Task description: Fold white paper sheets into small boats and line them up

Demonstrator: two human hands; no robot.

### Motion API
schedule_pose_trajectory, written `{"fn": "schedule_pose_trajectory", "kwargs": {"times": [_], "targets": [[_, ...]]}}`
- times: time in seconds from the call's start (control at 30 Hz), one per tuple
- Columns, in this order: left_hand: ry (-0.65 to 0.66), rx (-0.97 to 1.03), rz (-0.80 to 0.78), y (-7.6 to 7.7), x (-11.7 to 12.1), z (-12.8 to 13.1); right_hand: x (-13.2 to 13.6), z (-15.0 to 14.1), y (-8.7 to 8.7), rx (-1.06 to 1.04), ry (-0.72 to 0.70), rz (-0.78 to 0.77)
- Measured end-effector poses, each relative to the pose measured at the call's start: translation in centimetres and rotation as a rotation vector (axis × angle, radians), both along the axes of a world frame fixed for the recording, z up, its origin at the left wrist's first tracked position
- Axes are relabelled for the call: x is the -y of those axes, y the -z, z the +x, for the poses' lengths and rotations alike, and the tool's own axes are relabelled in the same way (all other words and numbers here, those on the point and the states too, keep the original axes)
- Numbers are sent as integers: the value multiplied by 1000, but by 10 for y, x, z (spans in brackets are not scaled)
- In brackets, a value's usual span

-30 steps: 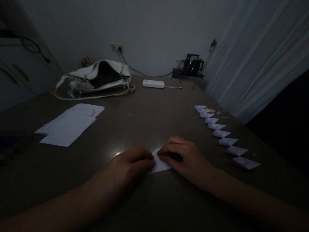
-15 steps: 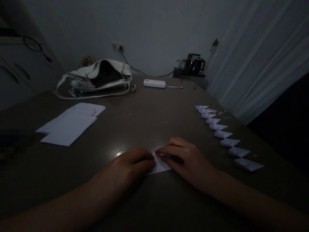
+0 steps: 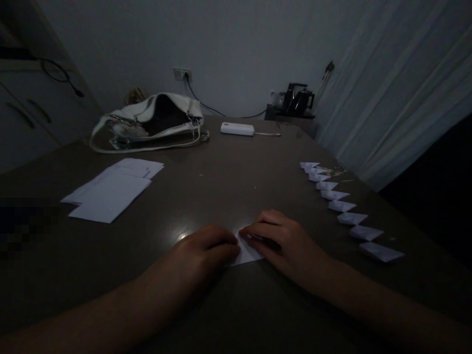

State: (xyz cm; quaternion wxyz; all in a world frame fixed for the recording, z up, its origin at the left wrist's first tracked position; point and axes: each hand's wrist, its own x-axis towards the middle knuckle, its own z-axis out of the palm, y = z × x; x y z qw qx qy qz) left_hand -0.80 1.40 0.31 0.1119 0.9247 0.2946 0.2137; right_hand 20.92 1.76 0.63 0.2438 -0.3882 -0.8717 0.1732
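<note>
A small folded piece of white paper (image 3: 248,253) lies on the dark table in front of me, partly covered by both hands. My left hand (image 3: 210,248) grips its left side, fingers curled and thumb pressed against it. At the paper's upper right, my right hand (image 3: 282,238) pinches an edge between thumb and fingers. Along the table's right side runs a row of several folded paper boats (image 3: 381,251), standing one behind another. To the left rests a loose stack of white paper sheets (image 3: 112,196).
A white handbag (image 3: 173,115) lies gaping at the back left of the table (image 3: 221,162). Right of it is a white power bank (image 3: 237,129) with a short cable. A black kettle (image 3: 302,101) stands beyond the far corner. Sheer curtains (image 3: 387,93) hang along the right.
The whole view has shifted slightly, so things sit a little further right in it. Both hands keep almost the same grip on the folded paper.
</note>
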Motion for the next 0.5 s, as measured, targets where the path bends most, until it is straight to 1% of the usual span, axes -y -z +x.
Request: {"fn": "schedule_pose_trajectory", "kwargs": {"times": [0.27,0.5], "targets": [[-7,-18,-8,-4,1,0,0,-2,-2,62,-3,14],[24,17,-5,-2,-1,0,4,-6,-7,122,39,-14]]}}
